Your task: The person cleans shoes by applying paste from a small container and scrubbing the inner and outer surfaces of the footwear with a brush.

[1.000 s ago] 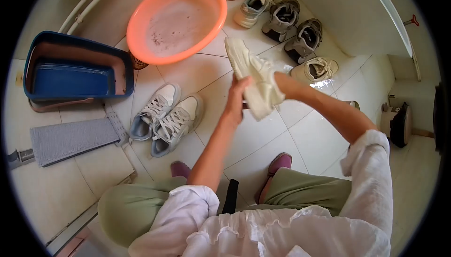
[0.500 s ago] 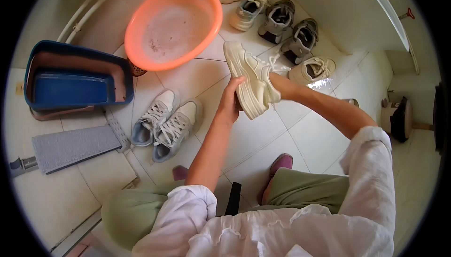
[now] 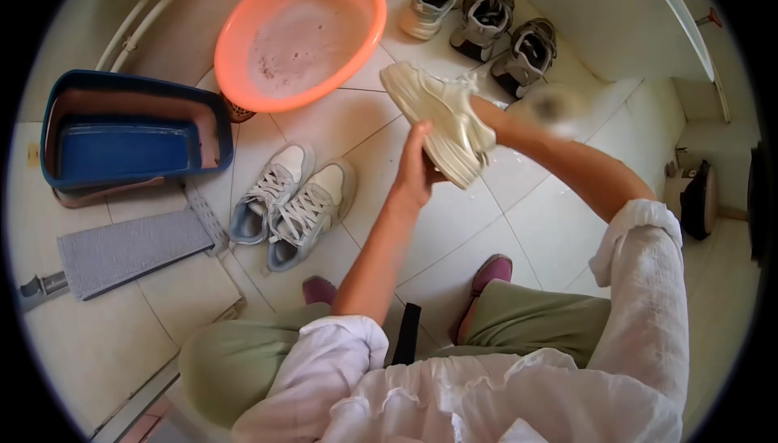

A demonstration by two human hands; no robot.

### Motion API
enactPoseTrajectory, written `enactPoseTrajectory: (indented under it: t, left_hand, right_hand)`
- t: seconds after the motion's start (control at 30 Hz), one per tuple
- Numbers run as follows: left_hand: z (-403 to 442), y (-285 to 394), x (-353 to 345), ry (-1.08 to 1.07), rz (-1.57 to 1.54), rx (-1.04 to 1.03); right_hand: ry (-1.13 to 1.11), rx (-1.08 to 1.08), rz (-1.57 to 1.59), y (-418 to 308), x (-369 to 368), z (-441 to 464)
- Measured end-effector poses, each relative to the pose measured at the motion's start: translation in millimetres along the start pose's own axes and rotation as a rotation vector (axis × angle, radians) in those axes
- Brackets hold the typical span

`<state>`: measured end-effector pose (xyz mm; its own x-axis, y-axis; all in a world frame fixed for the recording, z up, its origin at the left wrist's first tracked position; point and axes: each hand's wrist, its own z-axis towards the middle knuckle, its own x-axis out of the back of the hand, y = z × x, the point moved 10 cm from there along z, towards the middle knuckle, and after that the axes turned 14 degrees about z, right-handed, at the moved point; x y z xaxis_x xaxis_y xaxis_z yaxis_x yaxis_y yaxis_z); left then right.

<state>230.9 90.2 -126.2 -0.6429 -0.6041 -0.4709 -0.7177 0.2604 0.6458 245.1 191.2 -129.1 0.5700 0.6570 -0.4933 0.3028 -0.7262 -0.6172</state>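
Observation:
A cream-white sneaker with a thick sole is held tilted above the tiled floor, toe up toward the basin. My left hand is closed around its sole from the near side, thumb along the edge. My right hand reaches to the shoe's opening from the right; its fingers are hidden in or behind the shoe. Beyond the toe stands an orange basin with cloudy, sudsy water in it. A pair of white and grey sneakers sits on the floor left of my left forearm.
A blue rectangular tub and a grey flat mop head lie on the left. Several shoes, among them a dark grey sneaker, line the far side by a white panel. A blurred pale shoe shows behind my right forearm.
Both hands and the sneaker have shifted slightly right and up in view, and the shoe has turned to show more of its side. My left hand keeps its grip.

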Motion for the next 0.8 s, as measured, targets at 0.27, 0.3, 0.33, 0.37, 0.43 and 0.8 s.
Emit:
enactPoseTrajectory:
  t: [0.27, 0.3, 0.33, 0.37, 0.43, 0.8]
  left_hand:
    - [9, 12, 20, -0.076, -0.065, -0.132]
    - [-1, 0, 16, 0.072, -0.007, -0.064]
    - [0, -2, 19, 0.070, 0.001, -0.056]
    - [4, -4, 19, 0.017, -0.012, -0.036]
    - [16, 5, 21, -0.054, -0.033, -0.069]
    - [23, 5, 23, -0.083, -0.003, -0.119]
  right_hand:
    - [-0.065, 0.267, -1.378, -18, -29, -36]
    - [-0.058, 0.266, -1.373, -17, -19, -25]
    - [-0.182, 0.336, -1.353, -10, -19, -14]
    - [-0.302, 0.405, -1.330, -5, -25, -9]
    - [-0.270, 0.419, -1.279, -18, -25, -19]
    - [-0.049, 0.338, -1.147, -30, -16, -49]
